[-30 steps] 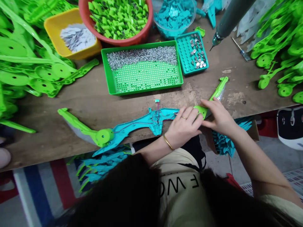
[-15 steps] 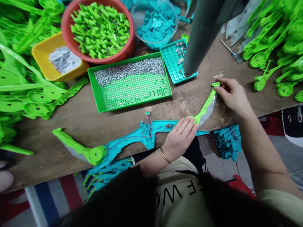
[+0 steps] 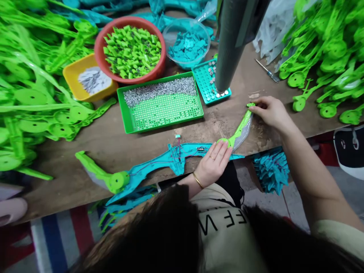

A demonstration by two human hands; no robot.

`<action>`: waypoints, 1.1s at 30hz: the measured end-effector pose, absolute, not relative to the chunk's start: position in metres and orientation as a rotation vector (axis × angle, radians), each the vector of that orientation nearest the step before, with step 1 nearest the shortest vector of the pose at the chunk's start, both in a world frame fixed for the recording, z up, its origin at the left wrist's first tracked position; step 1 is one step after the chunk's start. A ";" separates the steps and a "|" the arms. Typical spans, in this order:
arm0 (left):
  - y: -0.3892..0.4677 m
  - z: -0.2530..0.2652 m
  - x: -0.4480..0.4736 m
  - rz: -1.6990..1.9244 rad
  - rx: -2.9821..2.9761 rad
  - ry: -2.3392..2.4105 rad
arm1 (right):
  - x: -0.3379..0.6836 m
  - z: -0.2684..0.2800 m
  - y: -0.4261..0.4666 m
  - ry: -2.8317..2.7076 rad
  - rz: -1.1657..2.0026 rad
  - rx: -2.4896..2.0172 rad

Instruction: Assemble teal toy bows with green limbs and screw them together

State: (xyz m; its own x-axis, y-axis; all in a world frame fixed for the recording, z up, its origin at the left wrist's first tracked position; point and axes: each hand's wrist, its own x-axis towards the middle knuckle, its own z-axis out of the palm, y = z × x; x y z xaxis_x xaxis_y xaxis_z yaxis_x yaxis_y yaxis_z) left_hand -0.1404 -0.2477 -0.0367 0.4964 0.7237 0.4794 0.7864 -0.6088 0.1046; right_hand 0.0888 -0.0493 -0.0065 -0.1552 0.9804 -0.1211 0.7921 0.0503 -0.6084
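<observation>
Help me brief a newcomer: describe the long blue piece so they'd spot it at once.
On the brown table, find the green tray of small metal bits. Along the near edge lies the long blue piece, partly hidden by the person's left hand. Unlike other blue parts, heaped at the back or bunched below, it lies singly.

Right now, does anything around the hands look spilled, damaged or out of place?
Nothing looks spilled or broken. On the blue frame, the left tip seems to poke past the front edge of the table, where it could get bumped. The small plug also lies outside the frame on its wires.
</observation>
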 end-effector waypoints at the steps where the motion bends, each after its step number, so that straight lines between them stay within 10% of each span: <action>1: -0.248 -0.039 -0.141 -0.759 -2.604 -1.312 | 0.090 -0.005 -0.048 -2.000 0.846 -1.790; 8: -0.238 -0.014 -0.142 -0.793 -2.775 -1.316 | 0.102 0.010 -0.062 -1.501 1.440 -1.410; 15: -0.157 0.037 -0.106 -0.783 -3.139 -2.199 | 0.098 0.036 -0.094 -1.505 1.323 -1.242; 25: -0.151 0.028 -0.102 -1.289 -3.229 -2.246 | 0.073 0.000 -0.123 -1.591 1.262 -1.119; 33: -0.158 0.036 -0.130 -0.623 -3.386 -2.181 | 0.069 -0.003 -0.123 -1.551 1.367 -1.152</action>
